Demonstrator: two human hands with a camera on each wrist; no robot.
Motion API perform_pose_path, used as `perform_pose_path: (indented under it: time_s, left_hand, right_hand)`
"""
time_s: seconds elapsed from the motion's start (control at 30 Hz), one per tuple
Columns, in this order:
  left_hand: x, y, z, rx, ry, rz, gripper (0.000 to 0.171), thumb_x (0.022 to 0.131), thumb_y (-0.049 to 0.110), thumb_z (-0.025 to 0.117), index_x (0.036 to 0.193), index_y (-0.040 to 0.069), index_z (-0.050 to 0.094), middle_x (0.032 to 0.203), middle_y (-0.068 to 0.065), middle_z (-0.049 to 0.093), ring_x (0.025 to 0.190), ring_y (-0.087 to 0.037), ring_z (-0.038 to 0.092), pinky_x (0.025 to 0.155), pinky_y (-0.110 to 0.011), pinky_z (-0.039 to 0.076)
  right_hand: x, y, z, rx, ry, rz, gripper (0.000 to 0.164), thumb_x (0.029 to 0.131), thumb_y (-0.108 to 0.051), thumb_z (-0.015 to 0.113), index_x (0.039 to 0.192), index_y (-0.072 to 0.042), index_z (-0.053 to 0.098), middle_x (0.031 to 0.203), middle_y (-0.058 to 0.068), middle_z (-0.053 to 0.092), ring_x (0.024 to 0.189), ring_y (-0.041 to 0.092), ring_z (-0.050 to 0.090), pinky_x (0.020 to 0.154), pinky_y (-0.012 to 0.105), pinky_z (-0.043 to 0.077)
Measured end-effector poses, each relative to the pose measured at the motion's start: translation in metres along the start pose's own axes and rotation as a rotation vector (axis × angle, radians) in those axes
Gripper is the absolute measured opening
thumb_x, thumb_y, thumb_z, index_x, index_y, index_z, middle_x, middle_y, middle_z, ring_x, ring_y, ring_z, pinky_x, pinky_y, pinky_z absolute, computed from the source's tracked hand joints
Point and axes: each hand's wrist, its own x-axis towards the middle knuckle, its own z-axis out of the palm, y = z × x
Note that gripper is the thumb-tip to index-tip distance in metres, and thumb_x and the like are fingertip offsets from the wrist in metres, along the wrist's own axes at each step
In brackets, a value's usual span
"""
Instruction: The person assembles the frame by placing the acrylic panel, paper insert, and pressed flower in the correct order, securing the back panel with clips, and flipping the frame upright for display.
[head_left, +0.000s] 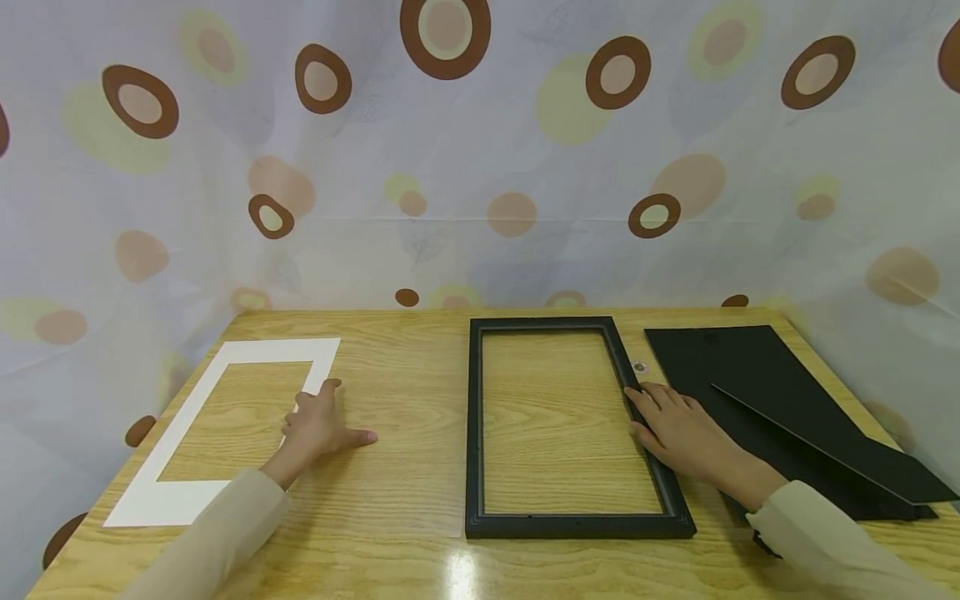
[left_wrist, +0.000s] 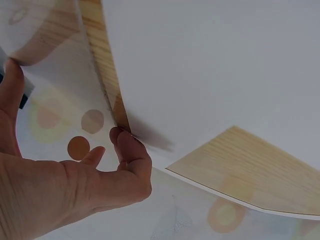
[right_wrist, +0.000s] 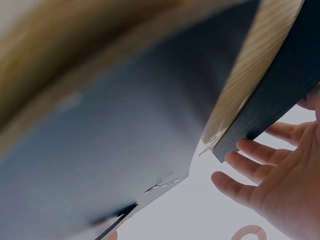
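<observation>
A black picture frame lies flat on the wood-grain table, its opening showing the tabletop, with the right hand against its right side bar. That hand has its fingers extended and spaced apart, the tips touching the bar from its outer side while the palm stays off to the right. Well to the left of the frame lies a white mat board with a rectangular window cut in it; the left hand is at its right-hand border, the thumb spread well away from the bent fingers and pointing toward the frame. The left wrist view shows those fingertips at the border, next to what looks like the edge of a clear, reflective sheet. Just beyond the right hand lies a black backing board, a narrower black flap rising over it at a slant. Behind the table hangs a pale cloth patterned with brown, peach and yellow ovals.
</observation>
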Motion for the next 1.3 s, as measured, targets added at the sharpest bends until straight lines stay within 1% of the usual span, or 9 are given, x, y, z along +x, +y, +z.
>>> perform_pose_path:
  time_s: [0.13,0.37,0.63,0.77,0.87,1.0,1.1,1.2,1.3]
  left_hand:
    - [0.0004,-0.0011,-0.0003,-0.003,-0.008,-0.01,0.106,0.06,0.044,0.083,0.137,0.0,0.024,0.121,-0.043,0.031,0.104,-0.065,0.037,0.085,-0.07,0.03]
    - [0.0036,-0.0054,-0.0006,-0.017,-0.011,0.016,0.11,0.059,0.043,0.083,0.138,-0.003,0.021,0.125,-0.042,0.036,0.107,-0.065,0.036,0.085,-0.072,0.029]
    - [0.0042,-0.0081,-0.0012,-0.076,-0.021,0.005,0.113,0.059,0.04,0.084,0.139,-0.004,0.017,0.131,-0.041,0.031,0.113,-0.065,0.03,0.087,-0.073,0.025]
    - [0.0042,-0.0074,-0.0009,-0.09,-0.013,-0.022,0.115,0.058,0.039,0.085,0.14,-0.001,0.013,0.128,-0.043,0.031,0.109,-0.065,0.033,0.086,-0.07,0.028]
    - [0.0035,-0.0061,-0.0006,-0.097,0.005,-0.035,0.117,0.058,0.037,0.086,0.14,0.001,0.011,0.124,-0.044,0.032,0.105,-0.063,0.038,0.085,-0.067,0.034]
    - [0.0016,-0.0052,-0.0013,-0.123,0.015,-0.024,0.116,0.059,0.033,0.086,0.141,0.001,0.01,0.123,-0.045,0.03,0.104,-0.06,0.04,0.083,-0.064,0.039]
    - [0.0005,-0.0057,-0.0033,-0.145,-0.002,-0.006,0.115,0.06,0.031,0.085,0.141,0.0,0.01,0.126,-0.045,0.027,0.109,-0.061,0.036,0.086,-0.065,0.037]
    - [0.0002,-0.0068,-0.0062,-0.167,-0.017,0.014,0.117,0.058,0.03,0.086,0.142,0.0,0.009,0.129,-0.042,0.031,0.116,-0.06,0.031,0.09,-0.066,0.032]
    - [0.0006,-0.008,-0.0097,-0.193,-0.022,0.022,0.119,0.058,0.028,0.087,0.143,0.002,0.008,0.128,-0.035,0.043,0.118,-0.055,0.035,0.095,-0.062,0.031]
  right_hand:
    - [-0.0005,0.0001,0.0011,0.008,0.002,0.003,0.05,0.092,-0.028,0.053,0.133,-0.001,0.043,0.129,0.023,0.046,0.117,0.04,0.044,0.089,0.056,0.038]
    - [-0.0009,0.0009,0.002,-0.001,0.01,0.001,0.051,0.091,-0.028,0.054,0.132,0.0,0.043,0.129,0.023,0.046,0.117,0.041,0.044,0.089,0.057,0.038]
    - [-0.0005,0.001,0.003,0.002,0.011,0.001,0.051,0.091,-0.028,0.054,0.133,-0.001,0.043,0.129,0.023,0.046,0.117,0.041,0.044,0.09,0.057,0.038]
    - [-0.0006,0.0011,0.0029,0.001,0.013,0.002,0.05,0.091,-0.028,0.055,0.132,-0.001,0.043,0.129,0.023,0.046,0.117,0.041,0.044,0.089,0.057,0.038]
    - [-0.0012,0.0012,0.0024,0.001,0.015,0.002,0.05,0.091,-0.028,0.055,0.132,-0.001,0.043,0.129,0.022,0.047,0.117,0.04,0.044,0.089,0.057,0.038]
    - [-0.0009,0.0014,0.002,0.007,0.007,0.003,0.051,0.092,-0.029,0.053,0.133,-0.001,0.042,0.13,0.023,0.046,0.118,0.041,0.043,0.09,0.057,0.037]
    - [-0.0002,0.0017,0.0018,0.014,-0.003,0.007,0.051,0.092,-0.029,0.052,0.134,-0.002,0.041,0.131,0.023,0.046,0.119,0.041,0.043,0.091,0.057,0.037]
    - [-0.0003,0.0021,0.0008,0.024,-0.01,0.008,0.052,0.092,-0.03,0.052,0.134,-0.001,0.041,0.131,0.023,0.045,0.119,0.042,0.042,0.091,0.058,0.036]
    - [-0.0011,0.0033,0.0002,0.034,-0.03,0.015,0.052,0.093,-0.032,0.051,0.135,-0.002,0.04,0.133,0.023,0.043,0.12,0.042,0.041,0.092,0.059,0.035]
